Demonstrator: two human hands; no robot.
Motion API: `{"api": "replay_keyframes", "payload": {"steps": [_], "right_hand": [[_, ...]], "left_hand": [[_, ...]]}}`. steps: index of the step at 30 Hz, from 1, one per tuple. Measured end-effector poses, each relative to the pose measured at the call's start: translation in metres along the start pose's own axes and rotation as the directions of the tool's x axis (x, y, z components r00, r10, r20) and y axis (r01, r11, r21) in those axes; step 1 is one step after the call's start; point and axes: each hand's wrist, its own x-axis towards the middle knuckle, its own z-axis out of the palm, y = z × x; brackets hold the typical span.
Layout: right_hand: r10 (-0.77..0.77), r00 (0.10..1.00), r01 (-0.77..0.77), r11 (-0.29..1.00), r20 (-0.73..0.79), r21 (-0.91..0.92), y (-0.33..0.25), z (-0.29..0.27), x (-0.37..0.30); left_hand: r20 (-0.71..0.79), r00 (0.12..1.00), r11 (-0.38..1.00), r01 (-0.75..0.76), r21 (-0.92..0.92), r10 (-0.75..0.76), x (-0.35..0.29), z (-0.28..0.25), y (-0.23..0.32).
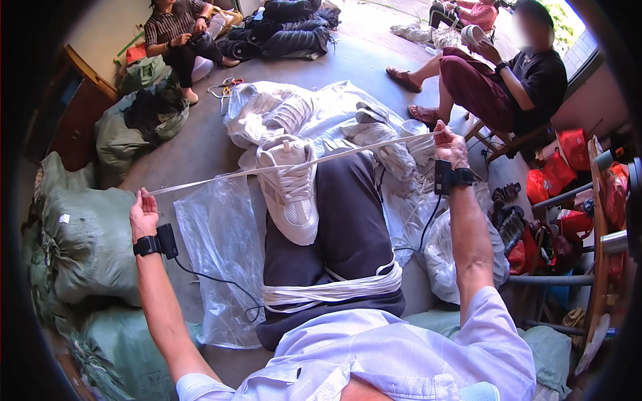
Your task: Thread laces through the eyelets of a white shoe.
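A long white shoelace [221, 179] is stretched taut between my two hands, rising toward the right. My left hand [144, 215] pinches one end out at the left, and my right hand [451, 147] grips the other, raised higher at the right. The lace crosses the top of a white sneaker [299, 217] resting on my thighs, toe toward me. Laces zigzag over its tongue; whether the stretched one runs through its top eyelets, I cannot tell. Across my lap lies a bundle of loose white laces [328, 295].
Beyond my knees, white shoes lie on clear plastic sheeting [334, 93]. Green woven sacks [93, 247] stand at the left, and a rack [595, 267] with red items at the right. Several people sit ahead; one [528, 87] at the right holds a shoe.
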Motion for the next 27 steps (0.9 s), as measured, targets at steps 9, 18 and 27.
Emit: {"api": "replay_keyframes", "payload": {"steps": [9,18,27], "right_hand": [[-0.074,0.908,0.364,0.625,0.412,-0.690,0.039,0.074,-0.116],[0.004,0.377,0.926,0.034,0.926,-0.377,0.143,0.118,-0.178],[0.234,0.408,0.913,-0.121,0.882,-0.390,0.151,0.114,-0.173]], "left_hand": [[0.212,0.954,0.935,0.262,-0.241,-0.213,-0.029,0.000,-0.004],[0.090,0.991,0.982,0.111,-0.154,-0.098,-0.044,-0.005,0.003],[0.208,0.970,0.955,0.062,0.289,-0.126,-0.091,0.042,-0.055]]}}
